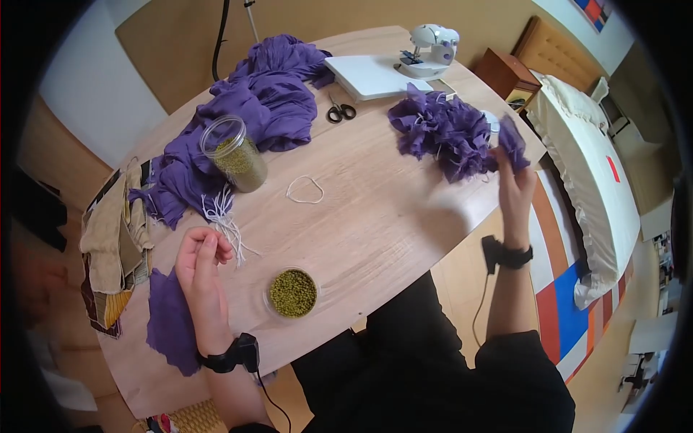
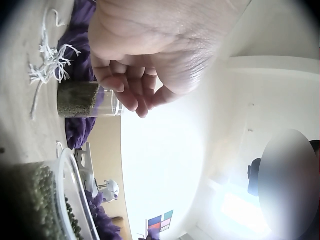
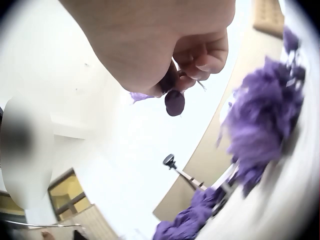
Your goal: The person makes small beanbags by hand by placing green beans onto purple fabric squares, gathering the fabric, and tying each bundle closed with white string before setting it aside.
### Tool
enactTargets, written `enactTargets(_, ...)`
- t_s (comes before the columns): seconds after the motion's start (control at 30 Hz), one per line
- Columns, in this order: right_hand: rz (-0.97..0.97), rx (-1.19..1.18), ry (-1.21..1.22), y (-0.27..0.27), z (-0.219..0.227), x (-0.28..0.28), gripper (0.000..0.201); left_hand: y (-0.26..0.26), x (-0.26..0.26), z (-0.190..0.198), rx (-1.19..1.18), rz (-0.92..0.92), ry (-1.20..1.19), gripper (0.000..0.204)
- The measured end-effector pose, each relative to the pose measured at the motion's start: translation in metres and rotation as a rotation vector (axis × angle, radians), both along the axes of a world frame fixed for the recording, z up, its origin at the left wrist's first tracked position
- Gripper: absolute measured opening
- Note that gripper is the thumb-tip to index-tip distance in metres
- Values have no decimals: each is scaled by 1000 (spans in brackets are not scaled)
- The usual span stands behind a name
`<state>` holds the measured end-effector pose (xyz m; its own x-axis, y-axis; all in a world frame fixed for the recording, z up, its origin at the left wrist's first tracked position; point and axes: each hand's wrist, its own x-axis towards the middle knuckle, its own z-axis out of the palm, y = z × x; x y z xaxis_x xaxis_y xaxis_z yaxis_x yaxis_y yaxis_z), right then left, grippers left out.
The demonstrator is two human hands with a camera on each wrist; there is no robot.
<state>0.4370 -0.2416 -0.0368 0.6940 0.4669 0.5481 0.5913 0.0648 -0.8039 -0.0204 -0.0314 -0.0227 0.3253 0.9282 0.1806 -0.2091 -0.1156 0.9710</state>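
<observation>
Between its thumb and curled fingers, the right hand (image 1: 517, 189) pinches a small gathered purple cloth bundle (image 1: 513, 144), whose rounded tip (image 3: 174, 103) shows below the fingers in the right wrist view. Just left of it lies a heap of purple cloth bundles (image 1: 447, 133). The left hand (image 1: 205, 278) is raised over the table's left side, its fingers loosely bent and holding nothing. Near it are white strings (image 1: 225, 220), a flat purple cloth piece (image 1: 170, 321) and an open tub of green beans (image 1: 292, 293).
A clear jar of beans (image 1: 242, 162) stands by a long purple cloth (image 1: 267, 101). Black scissors (image 1: 341, 112), a string loop (image 1: 304, 200), a white board (image 1: 372, 76) and a small sewing machine (image 1: 431, 50) are on the table. Patterned fabric (image 1: 115, 238) hangs at the left edge.
</observation>
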Motion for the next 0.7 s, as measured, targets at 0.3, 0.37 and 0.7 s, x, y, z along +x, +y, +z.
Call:
enactTargets(0.3,-379,-719,-426,-10,-1,61,31,10,-5,-14,-6,37,30,14)
enactTargets(0.37,-384,-565,-538,-2,5,45,31,13,-9,-19,-8,50,51,15)
enactTargets(0.7,511,-291,-322,99,43,-135,8,23,-21,-15,81,-54,134,14)
